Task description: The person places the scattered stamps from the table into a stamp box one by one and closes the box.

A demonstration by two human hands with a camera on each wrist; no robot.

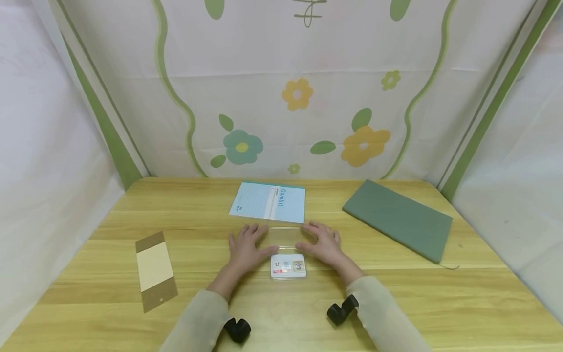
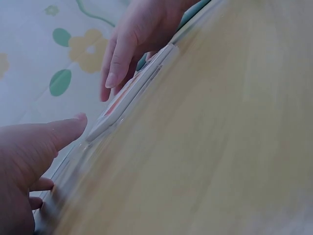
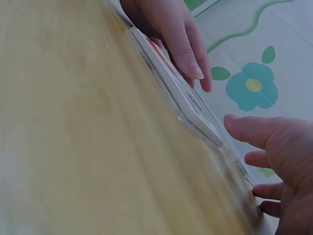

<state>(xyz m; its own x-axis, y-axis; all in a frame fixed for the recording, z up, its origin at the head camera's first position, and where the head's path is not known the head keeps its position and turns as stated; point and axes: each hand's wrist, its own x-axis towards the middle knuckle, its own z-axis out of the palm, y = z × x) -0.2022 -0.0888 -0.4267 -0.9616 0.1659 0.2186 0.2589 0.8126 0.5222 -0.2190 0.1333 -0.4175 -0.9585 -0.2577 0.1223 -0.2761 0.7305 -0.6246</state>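
A clear, shallow rectangular plastic piece (image 1: 286,238), like a case lid, lies on the table between both hands. At its left side my left hand (image 1: 246,250) has its thumb and fingers spread, near the corners. My right hand (image 1: 324,247) is spread likewise at its right side. Just in front lies a white pack of cards (image 1: 288,265) with printed marks, in a clear tray. The left wrist view shows the pack (image 2: 124,100) edge-on beyond the raised left thumb. In the right wrist view, the right fingertips (image 3: 268,190) rest low by the table. Whether either hand touches the clear piece, I cannot tell.
Behind the hands lies a light-blue notebook (image 1: 268,201) marked Gambit. A dark green hardcover book (image 1: 398,220) is at the right, and a brown card with a cream middle band (image 1: 155,266) at the left. A flower-printed curtain (image 1: 264,73) borders the wooden table (image 1: 88,293).
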